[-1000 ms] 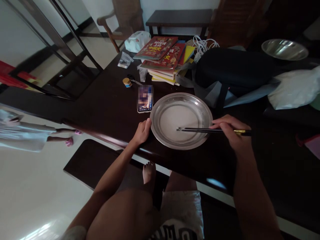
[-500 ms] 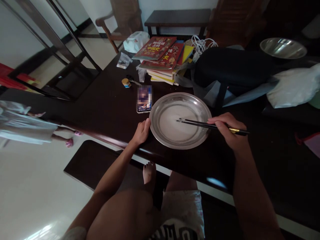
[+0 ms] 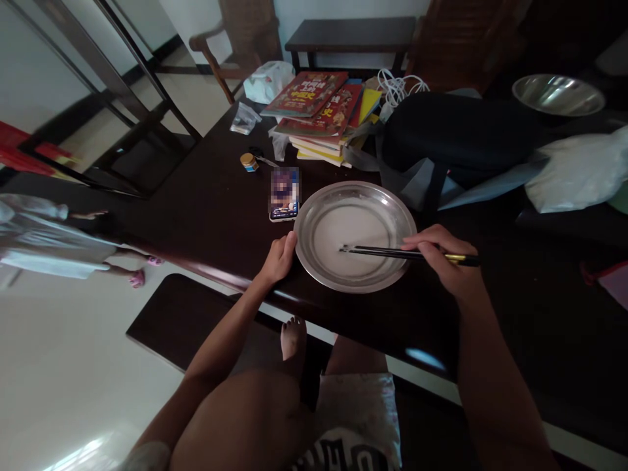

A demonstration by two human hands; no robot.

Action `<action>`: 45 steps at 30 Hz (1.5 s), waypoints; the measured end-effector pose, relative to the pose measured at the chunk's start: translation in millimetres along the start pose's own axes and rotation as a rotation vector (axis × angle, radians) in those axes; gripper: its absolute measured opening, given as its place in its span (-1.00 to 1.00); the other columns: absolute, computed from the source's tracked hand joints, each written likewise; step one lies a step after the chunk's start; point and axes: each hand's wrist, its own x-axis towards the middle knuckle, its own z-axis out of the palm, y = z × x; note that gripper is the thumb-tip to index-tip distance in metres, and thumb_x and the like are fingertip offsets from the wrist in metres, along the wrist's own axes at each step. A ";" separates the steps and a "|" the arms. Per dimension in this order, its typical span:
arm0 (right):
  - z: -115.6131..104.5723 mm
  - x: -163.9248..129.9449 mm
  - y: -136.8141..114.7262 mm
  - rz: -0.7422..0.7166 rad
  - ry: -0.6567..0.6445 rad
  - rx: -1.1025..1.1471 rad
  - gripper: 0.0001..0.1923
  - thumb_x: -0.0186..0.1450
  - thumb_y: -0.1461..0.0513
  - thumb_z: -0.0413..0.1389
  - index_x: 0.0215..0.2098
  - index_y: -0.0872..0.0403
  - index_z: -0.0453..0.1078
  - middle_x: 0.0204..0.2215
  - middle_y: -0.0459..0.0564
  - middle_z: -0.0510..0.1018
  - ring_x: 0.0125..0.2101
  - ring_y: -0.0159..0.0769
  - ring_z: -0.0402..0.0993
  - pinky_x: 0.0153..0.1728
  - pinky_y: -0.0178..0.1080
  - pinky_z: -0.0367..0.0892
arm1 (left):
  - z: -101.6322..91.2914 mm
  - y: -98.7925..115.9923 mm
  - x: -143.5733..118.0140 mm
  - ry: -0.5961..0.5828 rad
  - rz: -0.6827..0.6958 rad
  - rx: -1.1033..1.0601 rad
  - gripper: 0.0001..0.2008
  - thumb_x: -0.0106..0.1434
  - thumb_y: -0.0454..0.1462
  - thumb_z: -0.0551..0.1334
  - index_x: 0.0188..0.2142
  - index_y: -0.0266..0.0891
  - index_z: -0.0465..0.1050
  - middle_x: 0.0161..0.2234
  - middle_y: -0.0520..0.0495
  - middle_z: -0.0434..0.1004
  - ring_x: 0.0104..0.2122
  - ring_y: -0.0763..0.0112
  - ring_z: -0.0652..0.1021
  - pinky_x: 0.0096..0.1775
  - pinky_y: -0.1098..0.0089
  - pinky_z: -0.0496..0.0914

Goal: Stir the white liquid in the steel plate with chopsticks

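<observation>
Two chopsticks (image 3: 387,252) in closed fingers (image 3: 417,243)

Phone (image 3: 284,194) screen blurred; white bag (image 3: 579,171) cut by right edge

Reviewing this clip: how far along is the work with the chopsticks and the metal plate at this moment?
Done: the plate sits at the table edge, and the left hand grips its rim. In hand: the right hand holds black chopsticks, tips over the pale middle of the plate. Left: I cannot tell; the pale layer looks flat and even, and nothing is pinched between the tips.
</observation>
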 end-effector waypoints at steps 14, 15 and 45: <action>0.2 0.6 -1.3 -0.009 0.038 -0.052 -0.80 0.47 0.14 0.14 -0.17 -0.14 0.65 -0.30 -0.06 0.74 -0.25 -0.15 0.64 -0.19 -0.04 0.52 | -0.3 0.8 0.0 0.011 0.010 0.012 -0.29 0.40 0.30 -0.13 -0.63 -0.15 0.12 -0.60 0.01 0.18 -0.51 0.43 0.24 -0.46 0.34 0.21; -0.3 0.4 -0.9 0.008 0.062 -0.043 -0.80 0.47 0.14 0.15 -0.16 -0.14 0.65 -0.32 -0.06 0.74 -0.26 -0.15 0.64 -0.20 -0.04 0.52 | -0.5 1.7 0.0 0.013 0.012 0.019 -0.29 0.40 0.29 -0.13 -0.63 -0.15 0.12 -0.60 0.00 0.19 -0.50 0.42 0.25 -0.45 0.34 0.21; 1.0 6.0 7.7 0.042 0.088 -0.030 -0.83 0.45 0.16 0.17 -0.16 -0.14 0.65 -0.31 -0.07 0.74 -0.26 -0.17 0.65 -0.24 -0.08 0.51 | -23.0 -27.9 28.2 0.141 0.117 0.293 -0.19 0.27 0.39 0.12 0.23 -0.11 0.18 0.28 -0.31 0.36 0.45 -0.19 0.20 0.43 -0.41 -0.34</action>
